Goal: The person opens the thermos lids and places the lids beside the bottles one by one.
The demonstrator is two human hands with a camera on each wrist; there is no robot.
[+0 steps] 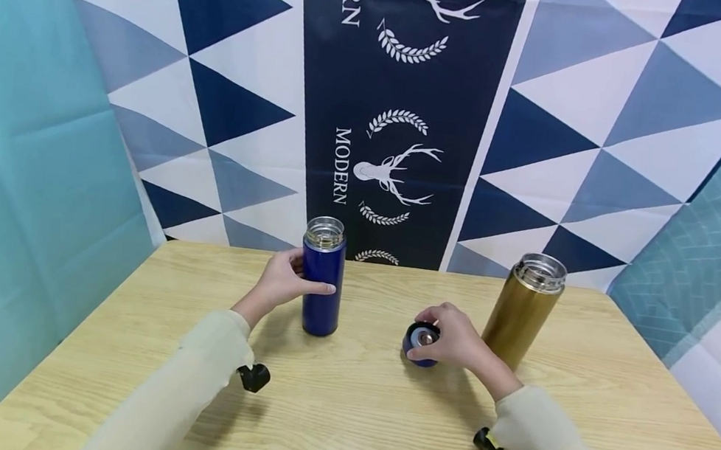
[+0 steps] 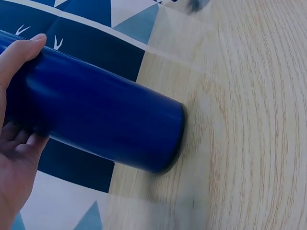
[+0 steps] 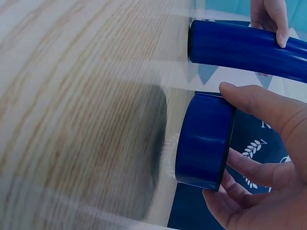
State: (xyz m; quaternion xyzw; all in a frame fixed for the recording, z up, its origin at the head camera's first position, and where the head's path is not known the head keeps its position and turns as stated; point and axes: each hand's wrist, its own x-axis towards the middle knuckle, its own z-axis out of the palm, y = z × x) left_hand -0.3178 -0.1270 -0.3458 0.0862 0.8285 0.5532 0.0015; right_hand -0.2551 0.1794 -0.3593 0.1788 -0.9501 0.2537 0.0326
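Observation:
My left hand (image 1: 282, 280) grips the upper part of a dark blue thermos bottle (image 1: 320, 313), thumb across its front and fingers round the far side. Upright, the bottle shows a bare threaded steel neck with no lid. In the left wrist view its smooth blue body (image 2: 115, 110) leads down to a dark base at the wood. My right hand (image 1: 456, 340) pinches a round blue bottle cap (image 1: 424, 337), its hollow underside facing up. The right wrist view shows thumb and fingertips at the rim of the cap (image 3: 204, 141), close over the tabletop and its shadow.
A lidless gold thermos bottle (image 1: 520, 317) stands just right of my right hand, its steel mouth uncovered. The light wood table (image 1: 339, 408) ends at a patterned cloth backdrop (image 1: 407, 111). Small black cameras hang under both wrists.

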